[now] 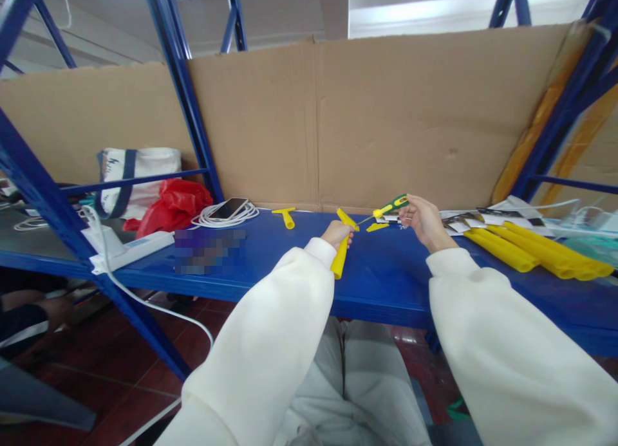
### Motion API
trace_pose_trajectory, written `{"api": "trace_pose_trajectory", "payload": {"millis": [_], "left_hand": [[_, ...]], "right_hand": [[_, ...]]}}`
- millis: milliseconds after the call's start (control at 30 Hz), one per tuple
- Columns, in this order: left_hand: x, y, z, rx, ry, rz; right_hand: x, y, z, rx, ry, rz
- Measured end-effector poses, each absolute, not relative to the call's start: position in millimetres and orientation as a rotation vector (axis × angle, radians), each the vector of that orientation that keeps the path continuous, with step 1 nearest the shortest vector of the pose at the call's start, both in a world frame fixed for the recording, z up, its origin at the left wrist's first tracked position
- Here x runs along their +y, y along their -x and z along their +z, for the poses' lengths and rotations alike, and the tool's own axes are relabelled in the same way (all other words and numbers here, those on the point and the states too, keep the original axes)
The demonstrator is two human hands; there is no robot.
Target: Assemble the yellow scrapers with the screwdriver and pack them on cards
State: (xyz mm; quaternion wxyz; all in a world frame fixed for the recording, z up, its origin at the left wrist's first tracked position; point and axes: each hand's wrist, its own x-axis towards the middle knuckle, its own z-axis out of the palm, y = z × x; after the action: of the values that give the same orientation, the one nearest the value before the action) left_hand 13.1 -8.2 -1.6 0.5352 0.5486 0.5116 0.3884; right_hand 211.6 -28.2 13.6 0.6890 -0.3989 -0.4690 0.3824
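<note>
My left hand [337, 233] is wrapped round a yellow plastic tube [340, 262] with a crosspiece at its far end, tilted over the blue shelf. In my right hand [421, 219] is a screwdriver [390, 206] with a green and yellow handle; its thin shaft points left and meets the tube's head beside my left fingers. Whether the tip sits in a screw is too small to tell. A flat yellow piece [377, 227] lies on the shelf just below the screwdriver. Farther left, a yellow T-shaped part [288, 218] stands apart near the cardboard.
Several yellow tubes [541, 250] lie at the right, by papers and small packets. On the left are a coiled white cable [224, 214] with a phone, a red bag [174, 204] and a white power strip [140, 248]. A cardboard wall [386, 124] closes the back.
</note>
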Motion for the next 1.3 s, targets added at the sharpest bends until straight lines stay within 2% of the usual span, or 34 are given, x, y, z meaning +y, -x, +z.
{"api": "trace_pose_trajectory", "payload": {"millis": [367,700,900,1300], "left_hand": [[-10,-14,-1,1.213,-1.301,0.942],[-12,-13,0,1.212,-1.294,0.942],[-13,-13,0,1.215,-1.299,0.951],[-13,-12,1,1.197,-1.311,0.942]], "right_hand": [[-18,-215,6,-1.039,0.905,0.738],[-24,-211,8,-1.069,0.903,0.775],[-29,-209,14,-1.077,0.824,0.916],[-24,-211,10,-1.0,0.804,0.911]]}}
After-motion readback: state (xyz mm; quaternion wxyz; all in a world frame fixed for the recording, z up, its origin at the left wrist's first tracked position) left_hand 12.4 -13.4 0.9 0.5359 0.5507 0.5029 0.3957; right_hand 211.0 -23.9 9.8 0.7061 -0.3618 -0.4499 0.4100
